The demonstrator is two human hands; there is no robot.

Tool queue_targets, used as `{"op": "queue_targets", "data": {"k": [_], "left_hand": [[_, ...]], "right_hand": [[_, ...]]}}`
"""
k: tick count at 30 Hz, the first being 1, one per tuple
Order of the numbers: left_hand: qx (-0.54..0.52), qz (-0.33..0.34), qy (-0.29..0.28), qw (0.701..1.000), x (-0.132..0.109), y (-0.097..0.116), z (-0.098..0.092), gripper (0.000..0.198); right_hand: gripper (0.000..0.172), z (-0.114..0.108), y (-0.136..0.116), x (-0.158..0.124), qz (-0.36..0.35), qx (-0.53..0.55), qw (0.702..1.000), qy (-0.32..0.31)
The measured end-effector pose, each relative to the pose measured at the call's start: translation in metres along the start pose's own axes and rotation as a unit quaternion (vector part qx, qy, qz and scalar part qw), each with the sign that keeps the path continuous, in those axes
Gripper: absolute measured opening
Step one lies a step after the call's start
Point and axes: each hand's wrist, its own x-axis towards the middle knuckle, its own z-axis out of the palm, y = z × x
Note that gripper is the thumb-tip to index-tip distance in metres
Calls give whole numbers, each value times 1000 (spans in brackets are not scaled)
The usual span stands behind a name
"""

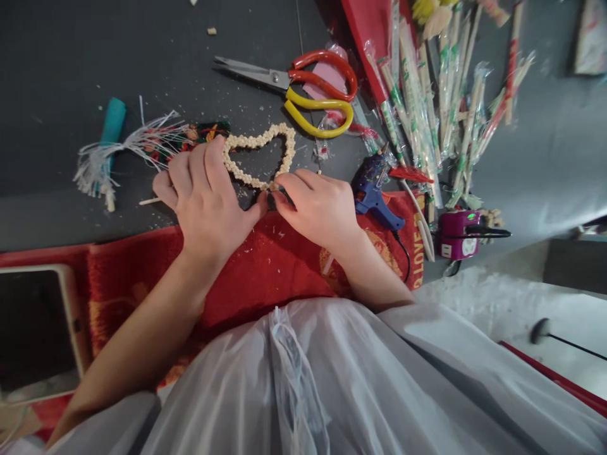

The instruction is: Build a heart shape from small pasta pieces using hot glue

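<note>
A heart-shaped outline made of small cream-coloured pieces (285, 134) lies on the dark table. My left hand (203, 189) steadies its left side, with the index fingertip against the edge and the thumb near the bottom point. At that lower end, the thumb and index finger of my right hand (315, 205) are pinched on the outline. Whether a small loose piece sits between those fingertips is hidden. Just beyond the heart lie scissors (279, 79) with one red and one yellow handle, blades apart. A blue glue gun (374, 189) rests to the right of my right hand.
Paper-wrapped chopsticks (417, 95) in clear plastic spread across the right back. A purple power socket block (459, 235) stands at right. White string (102, 161) and a teal roll (112, 123) lie at left. A red towel (256, 272) covers the front edge beside a tablet (38, 328).
</note>
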Motion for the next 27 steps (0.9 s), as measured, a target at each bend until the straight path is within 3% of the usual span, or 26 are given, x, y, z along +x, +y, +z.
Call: {"op": "queue_targets", "data": {"k": [2,6,12,17,27], "left_hand": [[21,-4,-2,1000,0,2,-1,98],[-19,0,9,1000,0,1,-1,83],[-48,4,23,999,0,-3,1,75],[-62,-5,8,998,1,-2,-1,82],[-56,3,22,998,-1,-7,2,77]], "right_hand": [[25,1,0,0,-15,-9,1000,13],[25,3,2,-1,-45,-28,998,37],[25,2,4,2,-50,-38,998,19],[25,0,6,4,-64,-22,998,9],[37,-9,11,12,-104,-16,994,-23]]}}
